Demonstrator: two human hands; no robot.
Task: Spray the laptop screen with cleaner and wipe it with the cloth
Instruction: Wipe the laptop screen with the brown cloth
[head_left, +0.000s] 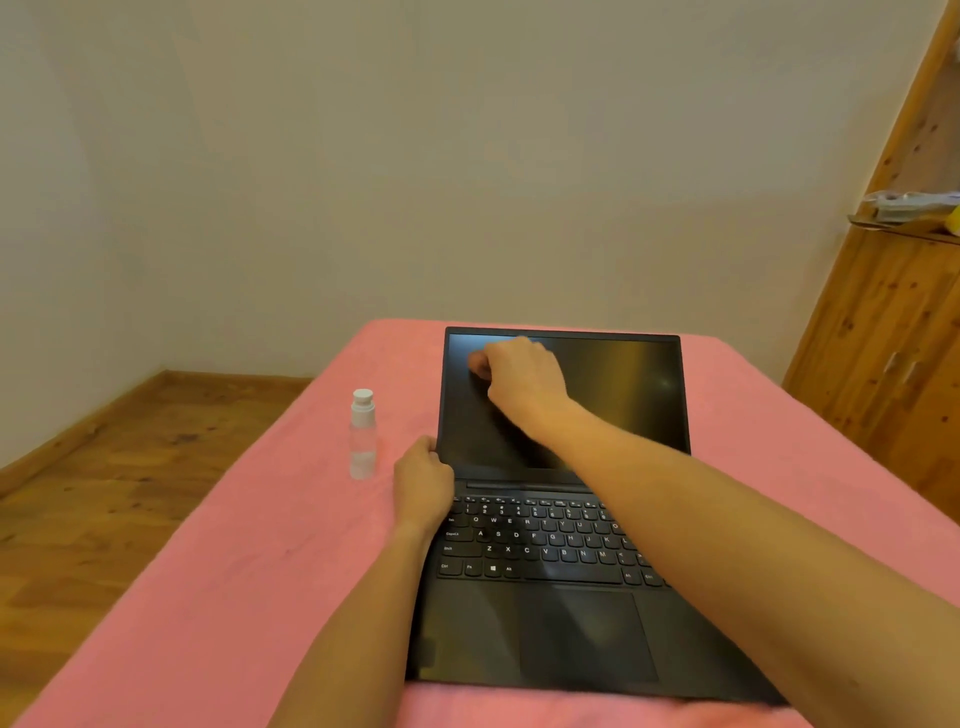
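A black laptop (571, 613) lies open on the pink-covered table (270, 545), its dark screen (623, 395) switched off. My right hand (522, 376) presses against the upper left of the screen with its fingers curled; whatever is under the palm is hidden, and I see no cloth. A faint reflection of the fingers shows on the glass beside it. My left hand (423, 480) grips the laptop's left edge at the hinge corner. A small clear spray bottle (362, 434) with a white cap stands upright on the table, left of the laptop, apart from both hands.
The table's left edge drops to a wooden floor (104, 493). A plain wall rises behind the laptop. A wooden cabinet (893, 338) stands at the right, with some items on its ledge.
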